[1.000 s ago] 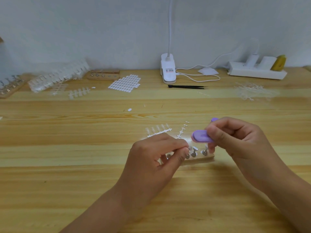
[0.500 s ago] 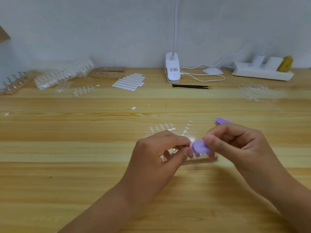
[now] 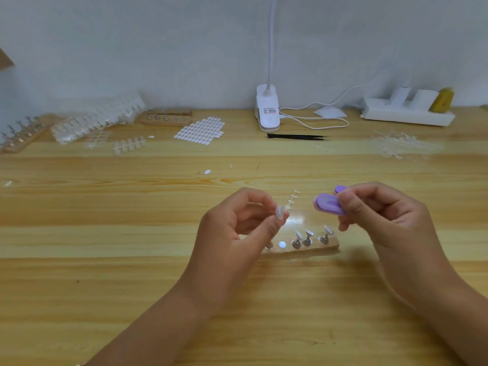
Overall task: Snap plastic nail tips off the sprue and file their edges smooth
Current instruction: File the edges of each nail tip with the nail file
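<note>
My left hand (image 3: 237, 228) pinches a small clear nail tip (image 3: 279, 212) between thumb and fingers, held above the wooden table. My right hand (image 3: 380, 215) grips a purple nail file (image 3: 328, 204), its rounded end pointing left toward the tip with a gap between them. A bare sprue strip (image 3: 291, 200) lies on the table between the hands. Below them sits a small wooden holder block (image 3: 317, 247) with several metal stands and one white disc.
At the back stand a white clip lamp (image 3: 268, 112) with its cable, black tweezers (image 3: 295, 136), a white power strip (image 3: 408, 116) and a sheet of white stickers (image 3: 200, 130). Back left lie nail-tip sprues (image 3: 129, 145), a bag of tips (image 3: 97, 120) and other wooden holders.
Both hands rose and parted. The file came off the nail tip and moved right; the left hand turned so the tip now shows between its fingers. The holder block is now uncovered.
</note>
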A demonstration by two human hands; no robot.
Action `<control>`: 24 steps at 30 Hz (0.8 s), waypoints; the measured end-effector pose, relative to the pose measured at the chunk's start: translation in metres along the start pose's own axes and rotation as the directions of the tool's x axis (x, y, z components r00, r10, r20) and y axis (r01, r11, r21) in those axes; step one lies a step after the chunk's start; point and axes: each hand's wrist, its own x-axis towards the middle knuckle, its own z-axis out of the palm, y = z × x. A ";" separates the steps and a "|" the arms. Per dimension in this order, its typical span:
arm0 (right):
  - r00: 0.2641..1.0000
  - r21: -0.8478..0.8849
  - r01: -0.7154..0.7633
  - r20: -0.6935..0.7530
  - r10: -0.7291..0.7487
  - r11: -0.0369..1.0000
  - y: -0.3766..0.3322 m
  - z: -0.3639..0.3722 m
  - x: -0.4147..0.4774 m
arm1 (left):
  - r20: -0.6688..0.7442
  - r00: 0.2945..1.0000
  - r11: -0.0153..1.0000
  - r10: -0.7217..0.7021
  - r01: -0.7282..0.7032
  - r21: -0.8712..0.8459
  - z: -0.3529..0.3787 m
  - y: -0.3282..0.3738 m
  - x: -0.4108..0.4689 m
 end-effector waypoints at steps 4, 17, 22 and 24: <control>0.999 -0.013 0.001 0.036 0.000 1.000 0.002 0.003 0.000 | -0.013 0.999 0.997 0.032 -0.031 0.070 0.002 0.001 0.001; 0.999 -0.029 -0.020 0.028 0.021 0.999 -0.002 0.004 -0.002 | 0.113 0.992 0.962 -0.051 0.018 0.271 0.005 -0.017 0.003; 0.998 -0.040 -0.044 0.043 0.046 0.998 -0.003 0.004 -0.002 | 0.111 0.994 0.921 -0.002 -0.041 0.387 0.006 -0.017 0.003; 0.997 -0.070 -0.042 0.054 0.046 0.997 -0.003 0.005 -0.002 | 0.112 0.993 0.866 0.043 -0.093 0.492 0.006 -0.017 0.005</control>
